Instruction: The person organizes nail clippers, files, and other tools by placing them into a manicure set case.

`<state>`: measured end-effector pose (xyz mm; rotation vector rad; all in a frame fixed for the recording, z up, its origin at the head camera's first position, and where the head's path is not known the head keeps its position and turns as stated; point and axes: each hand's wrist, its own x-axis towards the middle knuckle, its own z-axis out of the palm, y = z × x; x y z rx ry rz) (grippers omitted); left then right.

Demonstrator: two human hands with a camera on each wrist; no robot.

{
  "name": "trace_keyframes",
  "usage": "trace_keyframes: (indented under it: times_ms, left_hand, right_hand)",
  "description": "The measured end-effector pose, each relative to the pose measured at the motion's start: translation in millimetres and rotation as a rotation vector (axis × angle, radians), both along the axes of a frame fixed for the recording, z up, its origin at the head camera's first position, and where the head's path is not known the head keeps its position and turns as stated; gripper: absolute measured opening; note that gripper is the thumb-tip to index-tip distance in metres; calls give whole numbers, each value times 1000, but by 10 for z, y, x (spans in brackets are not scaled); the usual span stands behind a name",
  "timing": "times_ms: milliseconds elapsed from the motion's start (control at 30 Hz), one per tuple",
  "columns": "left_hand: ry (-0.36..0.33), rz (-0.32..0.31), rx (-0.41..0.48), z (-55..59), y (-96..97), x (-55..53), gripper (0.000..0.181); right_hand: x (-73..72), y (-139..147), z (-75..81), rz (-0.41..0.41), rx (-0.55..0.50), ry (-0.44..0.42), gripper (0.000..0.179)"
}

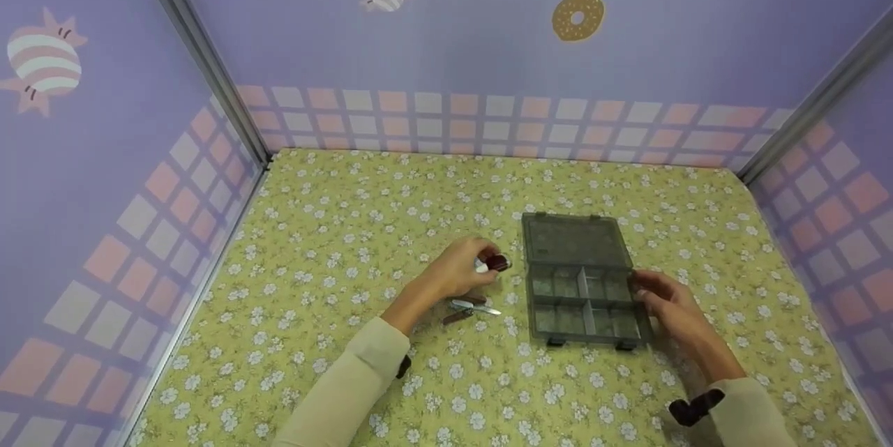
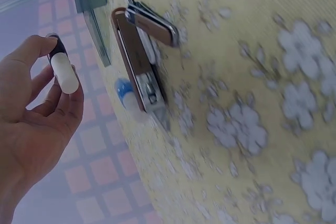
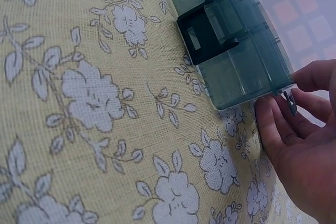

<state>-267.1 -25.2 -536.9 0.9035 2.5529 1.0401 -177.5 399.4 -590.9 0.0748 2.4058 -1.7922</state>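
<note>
My left hand (image 1: 469, 267) pinches a small dark-red bottle with a white cap (image 2: 64, 72) between thumb and fingers, raised above the cloth. Beneath the left wrist lie a small folding knife with a brown handle (image 2: 152, 25), its blade out, and a longer brown-and-silver metal tool (image 2: 134, 48). Beyond them is another small bottle, blue and white (image 2: 126, 94). To the right sits a grey see-through compartment box (image 1: 587, 320), its lid (image 1: 578, 241) folded back. My right hand (image 1: 671, 304) grips the box's right side wall, fingers at the corner in the right wrist view.
The table is covered by a yellow cloth with white flowers (image 1: 328, 238). Purple panels with printed sweets and squares (image 1: 474, 49) stand at the back and both sides, joined by metal posts (image 1: 202, 49). Two dark latches (image 3: 207, 30) stick out from the box's near side.
</note>
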Motion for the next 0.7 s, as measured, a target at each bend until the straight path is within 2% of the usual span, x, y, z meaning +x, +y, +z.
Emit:
trace_keyframes:
  times_ms: [200, 400, 533, 700]
  left_hand:
    - [19, -31, -21, 4, 225, 45, 35]
    - [28, -34, -26, -41, 436, 68, 32]
    - [17, -49, -3, -83, 580, 60, 32]
    - [40, -73, 38, -112, 763, 61, 32]
  right_hand:
    - [5, 0, -11, 4, 0, 12, 47]
    - [13, -9, -17, 6, 2, 19, 47]
    - [11, -10, -16, 2, 16, 19, 49]
    - [-6, -4, -14, -5, 56, 26, 50]
